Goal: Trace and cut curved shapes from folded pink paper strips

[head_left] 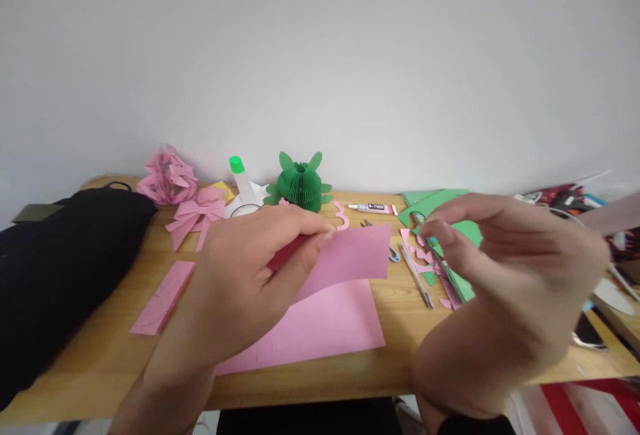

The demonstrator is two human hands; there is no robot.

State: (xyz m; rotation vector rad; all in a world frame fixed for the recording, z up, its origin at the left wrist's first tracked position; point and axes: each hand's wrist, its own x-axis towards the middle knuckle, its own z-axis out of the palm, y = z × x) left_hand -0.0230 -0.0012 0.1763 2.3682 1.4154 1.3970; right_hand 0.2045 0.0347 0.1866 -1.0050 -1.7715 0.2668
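My left hand [250, 275] is closed in a pinch on the lifted edge of a pink paper sheet [345, 255] that bends up above a larger pink sheet [325, 328] lying flat on the wooden table [115, 355]. A reddish strip shows under its fingers. My right hand [505, 268] is raised to the right, thumb and forefinger pinched on a thin pen-like tool with a light green tip [430, 241], which points down toward pink paper scraps [420, 255] and a green sheet [465, 231].
A black bag [55, 268] lies at the left. Along the wall stand pink paper flowers [167, 178], a pink bow [197, 215], a glue bottle with green cap [240, 178], a green paper ball [300, 185] and a glue tube [373, 208]. A pink strip [163, 298] lies front left; clutter fills the right edge.
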